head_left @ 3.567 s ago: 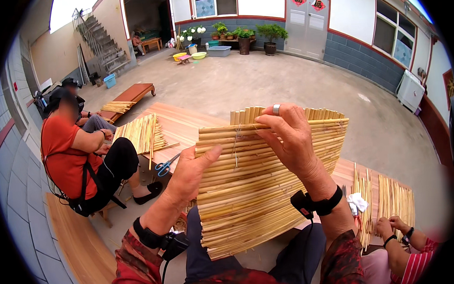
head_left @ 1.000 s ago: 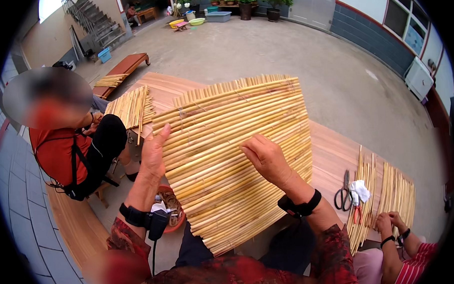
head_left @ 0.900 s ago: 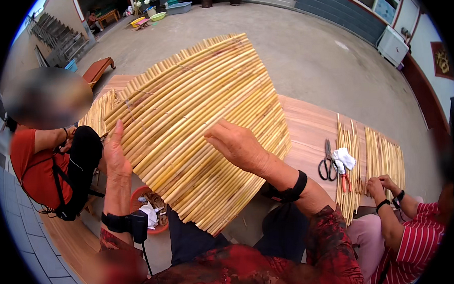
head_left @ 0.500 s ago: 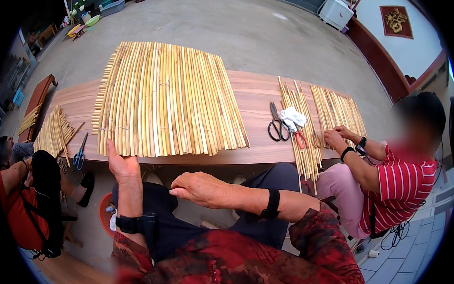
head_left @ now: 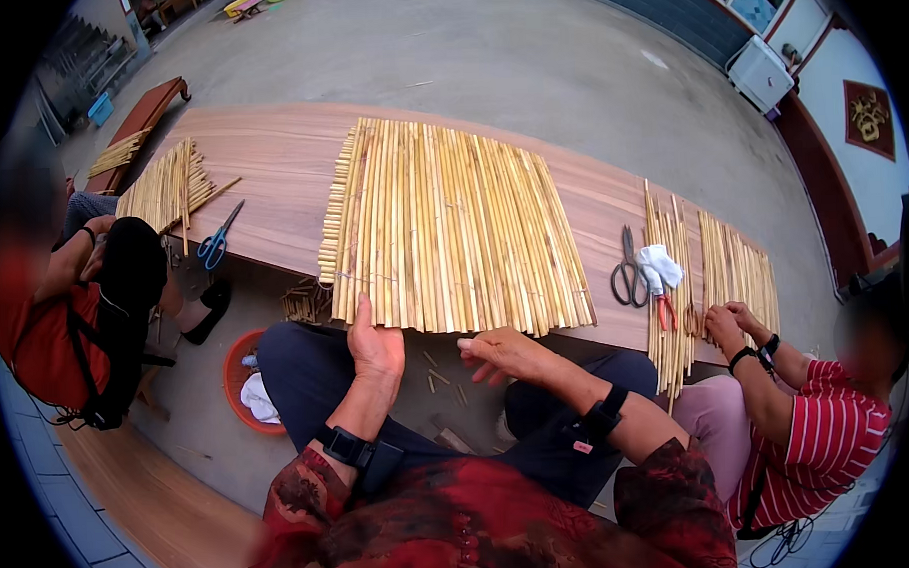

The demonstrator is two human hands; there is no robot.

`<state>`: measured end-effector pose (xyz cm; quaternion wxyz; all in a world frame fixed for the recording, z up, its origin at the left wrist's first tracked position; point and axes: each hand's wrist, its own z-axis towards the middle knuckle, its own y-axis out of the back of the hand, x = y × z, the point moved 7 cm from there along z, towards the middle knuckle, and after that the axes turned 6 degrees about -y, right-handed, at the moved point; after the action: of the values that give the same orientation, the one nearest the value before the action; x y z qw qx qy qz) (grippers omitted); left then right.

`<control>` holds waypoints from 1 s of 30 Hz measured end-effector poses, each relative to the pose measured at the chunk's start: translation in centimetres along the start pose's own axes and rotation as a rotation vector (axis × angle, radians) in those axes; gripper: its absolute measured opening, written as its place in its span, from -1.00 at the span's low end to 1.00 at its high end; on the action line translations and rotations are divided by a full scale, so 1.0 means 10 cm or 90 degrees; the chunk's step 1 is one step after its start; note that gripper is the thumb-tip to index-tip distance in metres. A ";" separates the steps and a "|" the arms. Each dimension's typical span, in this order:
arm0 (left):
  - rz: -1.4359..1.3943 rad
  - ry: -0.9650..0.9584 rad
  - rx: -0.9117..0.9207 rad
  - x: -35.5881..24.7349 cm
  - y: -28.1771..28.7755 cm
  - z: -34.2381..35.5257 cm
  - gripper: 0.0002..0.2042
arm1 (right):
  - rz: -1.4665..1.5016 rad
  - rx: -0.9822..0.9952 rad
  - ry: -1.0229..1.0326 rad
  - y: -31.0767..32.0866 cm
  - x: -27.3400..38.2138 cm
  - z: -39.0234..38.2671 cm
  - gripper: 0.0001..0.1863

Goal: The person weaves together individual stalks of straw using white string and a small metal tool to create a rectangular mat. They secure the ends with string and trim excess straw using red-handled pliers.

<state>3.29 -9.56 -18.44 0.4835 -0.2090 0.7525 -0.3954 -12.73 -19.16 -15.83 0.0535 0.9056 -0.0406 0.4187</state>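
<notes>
A mat of yellow reed-like sticks [head_left: 452,224], joined side by side with thin ties, lies on the wooden table [head_left: 270,150] and reaches its near edge. My left hand [head_left: 377,349] holds the mat's near edge toward its left corner, thumb on top; the other fingers are mostly hidden beneath. Just in front of that same edge, farther right, my right hand [head_left: 517,360] hangs with its fingers loosely apart and nothing in them.
Black-handled scissors [head_left: 630,278], a white cloth [head_left: 660,267], red-handled pliers [head_left: 666,312] and loose sticks [head_left: 672,361] lie to the right. Blue scissors [head_left: 213,250] lie left. Co-workers sit at both sides. A red basket [head_left: 240,392] stands on the floor.
The view has swung left, so the table appears farther right. The mat's near part has come down toward the tabletop. My right hand has moved forward to the mat's edge, its fingers loosening.
</notes>
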 end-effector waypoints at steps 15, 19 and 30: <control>0.063 0.407 0.015 1.12 0.82 -0.51 -0.41 | -0.381 -0.655 -0.108 2.64 -1.96 -1.44 -0.71; 0.131 0.524 0.077 1.09 0.70 -0.57 -0.31 | -0.456 -0.777 -0.144 2.64 -2.40 -1.32 -0.76; 0.626 0.611 0.172 0.35 0.83 -0.64 -0.63 | -0.547 -0.924 -0.267 2.81 -2.19 -1.36 -0.77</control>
<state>-3.47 -4.50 -25.66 0.2420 0.4156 0.8345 -0.2690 -40.48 -44.64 -21.98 0.7628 0.6430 0.0390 0.0573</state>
